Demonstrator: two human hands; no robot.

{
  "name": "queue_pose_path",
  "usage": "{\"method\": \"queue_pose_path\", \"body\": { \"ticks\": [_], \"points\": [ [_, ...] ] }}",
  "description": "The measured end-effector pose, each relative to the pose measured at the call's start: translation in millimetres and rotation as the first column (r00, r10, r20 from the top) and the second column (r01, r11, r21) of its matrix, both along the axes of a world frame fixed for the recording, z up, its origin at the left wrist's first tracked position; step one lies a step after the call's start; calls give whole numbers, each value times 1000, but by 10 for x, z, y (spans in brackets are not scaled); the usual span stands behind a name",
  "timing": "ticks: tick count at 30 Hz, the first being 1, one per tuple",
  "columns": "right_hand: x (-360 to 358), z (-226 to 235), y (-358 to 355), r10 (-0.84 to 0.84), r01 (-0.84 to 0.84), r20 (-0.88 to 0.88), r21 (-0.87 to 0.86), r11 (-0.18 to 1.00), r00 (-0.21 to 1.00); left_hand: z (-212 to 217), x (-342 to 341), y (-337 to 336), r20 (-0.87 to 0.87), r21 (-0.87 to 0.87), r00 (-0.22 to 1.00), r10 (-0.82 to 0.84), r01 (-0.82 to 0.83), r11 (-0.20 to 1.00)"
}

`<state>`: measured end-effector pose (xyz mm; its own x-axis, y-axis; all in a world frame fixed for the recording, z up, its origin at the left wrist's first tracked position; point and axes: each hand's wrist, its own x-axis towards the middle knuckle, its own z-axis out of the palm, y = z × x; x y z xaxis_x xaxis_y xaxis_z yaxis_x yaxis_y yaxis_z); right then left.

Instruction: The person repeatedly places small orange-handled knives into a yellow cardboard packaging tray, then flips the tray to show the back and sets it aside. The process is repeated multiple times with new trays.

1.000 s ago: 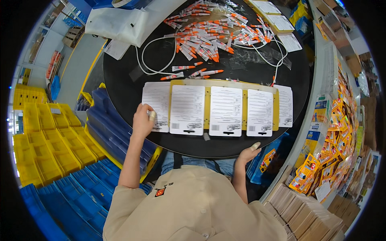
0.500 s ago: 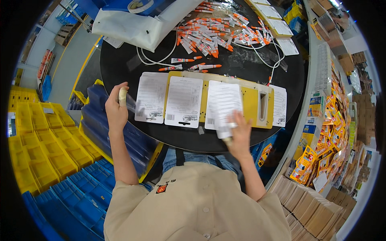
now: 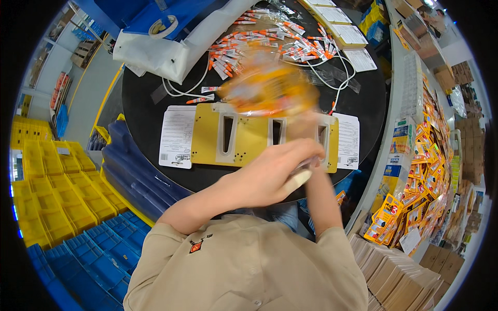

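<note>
My right hand [image 3: 305,127] is smeared by motion over the far edge of a yellow slotted board [image 3: 207,140]. Blurred yellow-and-orange blister cards [image 3: 272,88] are in it, raised above the table. My left hand [image 3: 293,166] crosses to the right over the board's near edge, with a pale finger cover [image 3: 296,186] on one finger. Its fingers are curled, and what they hold, if anything, is hidden. White printed cards [image 3: 175,137] lie at the board's left end, and another white card stack [image 3: 348,142] at its right end.
Orange-capped small tubes [image 3: 223,57] are heaped at the back of the round black table [image 3: 142,124]. White cables [image 3: 342,85] loop there. Yellow bins [image 3: 62,192] and blue bins [image 3: 98,254] stand at left; packaged yellow cards [image 3: 415,192] are piled at right.
The white cards lying across the board are gone from it, baring its slots. Blurred yellow-and-orange cards are now in my right hand, which moved away from me. My left hand swung right.
</note>
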<state>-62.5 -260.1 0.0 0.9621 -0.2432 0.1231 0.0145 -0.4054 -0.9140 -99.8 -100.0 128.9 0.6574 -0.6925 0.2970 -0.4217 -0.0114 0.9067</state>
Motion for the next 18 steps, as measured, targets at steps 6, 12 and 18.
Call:
{"method": "queue_pose_path", "body": {
  "ticks": [6,12,18],
  "points": [
    [-66,715,-2603,-898,610,368,662,436,243,-922,377,-813,-108,197,994,5,16,980],
    [1096,299,-2533,-499,576,486,-9,818,717,-1432,514,-1301,-28,461,989,142,-114,880],
    [2287,-760,-1454,218,-104,60,-737,667,974,-1487,480,-1432,116,618,952,284,-293,729]
  ]
}}
